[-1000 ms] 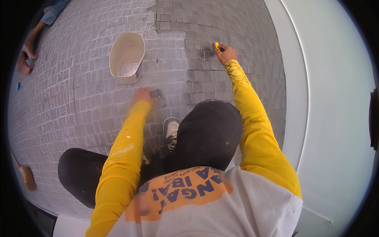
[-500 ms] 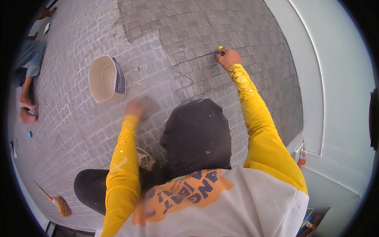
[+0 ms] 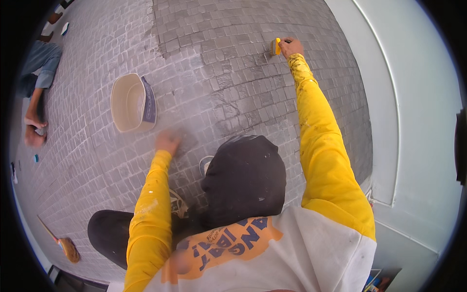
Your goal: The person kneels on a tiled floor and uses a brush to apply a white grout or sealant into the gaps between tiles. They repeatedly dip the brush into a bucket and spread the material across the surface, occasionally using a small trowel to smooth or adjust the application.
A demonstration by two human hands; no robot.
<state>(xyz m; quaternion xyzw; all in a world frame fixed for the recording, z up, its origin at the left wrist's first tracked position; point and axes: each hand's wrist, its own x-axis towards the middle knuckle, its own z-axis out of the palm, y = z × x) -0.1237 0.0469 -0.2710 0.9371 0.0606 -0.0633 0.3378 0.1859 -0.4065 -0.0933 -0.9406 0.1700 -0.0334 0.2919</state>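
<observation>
My right hand (image 3: 292, 47) grips a yellow-handled brush (image 3: 276, 46) on the darker grey stretch of the cobble-patterned floor (image 3: 243, 87), far out beyond my bent knee. Nearer my body and left of that knee, my left hand (image 3: 168, 142) is low over the paler floor, blurred around a dark thing at its fingers that I cannot make out. Just beyond it stands an open cream bucket (image 3: 126, 102) with a blue label on its side.
At far left another person's jeans (image 3: 44, 68) and bare feet (image 3: 35, 131) show. A brown broom (image 3: 69, 250) lies lower left, with a small teal object (image 3: 36, 158) above it. A pale wall (image 3: 413, 97) runs along my right.
The view has shifted, showing more of the other person and moving the bucket leftward in the picture. My right hand has moved the brush, now visibly higher in the picture than half a second ago.
</observation>
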